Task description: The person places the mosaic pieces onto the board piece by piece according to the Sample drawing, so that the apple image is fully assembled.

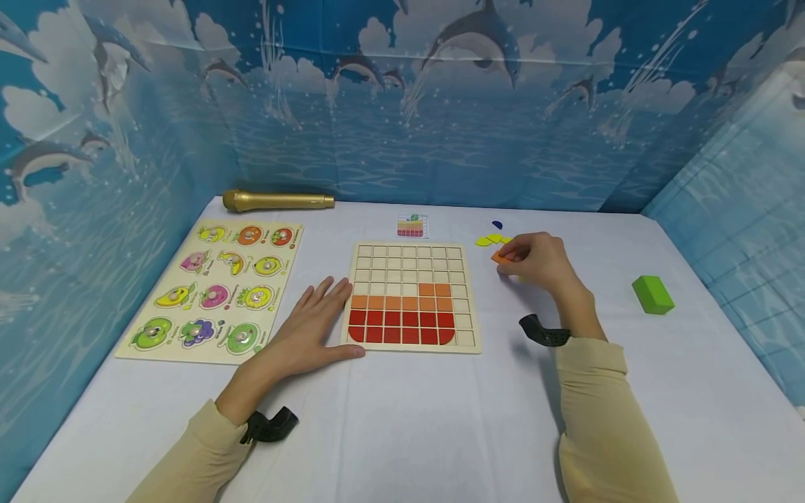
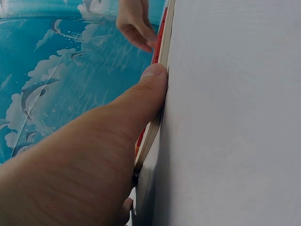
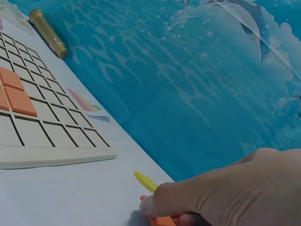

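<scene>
A wooden grid board [image 1: 386, 262] lies mid-table, its lower rows filled with red tiles [image 1: 400, 327] and orange tiles [image 1: 393, 303]. My left hand [image 1: 306, 333] rests against its left side with fingers spread; the thumb touches the lower left corner, as the left wrist view also shows. Right of the board, my right hand [image 1: 542, 264] pinches an orange tile [image 1: 499, 257] between thumb and fingers, close to the tabletop. In the right wrist view the thumb partly covers that orange tile [image 3: 162, 221]. Yellow pieces [image 1: 483, 242] and a dark blue piece [image 1: 497, 224] lie just beyond.
A small picture card [image 1: 411, 226] lies behind the board. A fruit puzzle board [image 1: 214, 293] takes up the table's left side, with a gold microphone [image 1: 277, 201] along the back edge. A green block [image 1: 653, 294] sits at the right. Dolphin-print cloth [image 1: 402, 154] encloses the table.
</scene>
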`<state>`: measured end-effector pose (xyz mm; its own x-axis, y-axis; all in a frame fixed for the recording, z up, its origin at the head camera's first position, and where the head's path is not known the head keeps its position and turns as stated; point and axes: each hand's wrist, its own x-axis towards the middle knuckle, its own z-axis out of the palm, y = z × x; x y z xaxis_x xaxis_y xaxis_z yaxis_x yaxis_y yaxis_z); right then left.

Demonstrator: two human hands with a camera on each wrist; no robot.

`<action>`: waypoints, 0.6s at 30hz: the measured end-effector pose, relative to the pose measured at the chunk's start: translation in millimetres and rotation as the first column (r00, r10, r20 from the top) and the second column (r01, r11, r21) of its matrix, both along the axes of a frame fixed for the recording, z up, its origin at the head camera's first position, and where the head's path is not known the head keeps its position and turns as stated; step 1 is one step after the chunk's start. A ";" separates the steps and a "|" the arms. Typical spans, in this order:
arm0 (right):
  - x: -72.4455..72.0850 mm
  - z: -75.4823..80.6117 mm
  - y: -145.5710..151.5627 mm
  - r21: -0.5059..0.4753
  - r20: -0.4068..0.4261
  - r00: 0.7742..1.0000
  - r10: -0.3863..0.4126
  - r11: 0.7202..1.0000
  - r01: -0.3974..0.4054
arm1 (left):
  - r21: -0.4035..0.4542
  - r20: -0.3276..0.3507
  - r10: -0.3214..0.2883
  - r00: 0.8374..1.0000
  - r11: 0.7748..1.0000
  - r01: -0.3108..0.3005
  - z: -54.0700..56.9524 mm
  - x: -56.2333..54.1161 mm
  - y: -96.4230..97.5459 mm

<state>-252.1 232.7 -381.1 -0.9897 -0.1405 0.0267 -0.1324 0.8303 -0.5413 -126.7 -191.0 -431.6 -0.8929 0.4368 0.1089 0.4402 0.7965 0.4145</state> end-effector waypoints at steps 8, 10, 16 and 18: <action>-0.1 -2.5 -25.0 -0.109 -0.036 0.992 0.121 0.986 -0.124 | 0.007 0.000 0.000 1.000 1.000 0.000 0.4 0.3 -0.3; 0.0 -4.3 -36.0 -0.131 -0.045 0.986 0.162 0.977 -0.167 | 0.009 0.001 0.000 1.000 1.000 0.000 0.5 0.4 -0.3; 3.7 -7.8 -67.0 -0.187 -0.036 0.968 0.248 0.950 -0.250 | 0.009 0.005 0.004 1.000 1.000 -0.004 0.4 0.2 -0.4; 5.6 -8.9 -76.8 -0.205 -0.025 0.963 0.269 0.941 -0.268 | 0.008 0.005 0.004 1.000 1.000 -0.004 0.5 0.1 -0.5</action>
<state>-246.4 155.9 -390.0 -0.9163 -0.3925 0.0793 -0.3326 0.6356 -0.6967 -126.6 -191.5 -431.1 -0.8951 0.4326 0.1082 0.4352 0.7948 0.4229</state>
